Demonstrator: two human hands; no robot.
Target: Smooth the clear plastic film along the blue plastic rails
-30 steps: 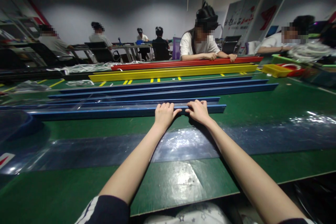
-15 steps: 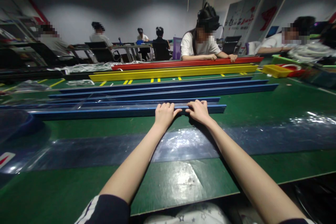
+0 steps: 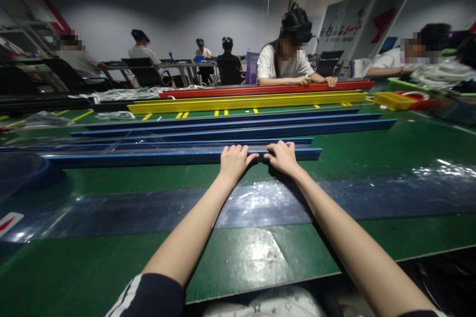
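A long blue channel strip lies across the green table, its right end showing beyond my hands. My left hand grips its near wall, fingers bent over the top edge and thumb pointing right along the front. A short gap to the right, my right hand holds the same wall, its fingers curled over and its thumb toward the left one. Inside the channel, under my fingertips, the surface is partly hidden. Beneath my forearms a clear, shiny plastic strip is stretched flat across the table.
More blue strips, a yellow strip and a red strip lie parallel farther back. Across the table a person has both hands at the red strip. A yellow tray stands at right, a blue roll at left.
Both hands keep the same hold on the blue strip. The whole view has shifted very slightly; nothing else has visibly moved.
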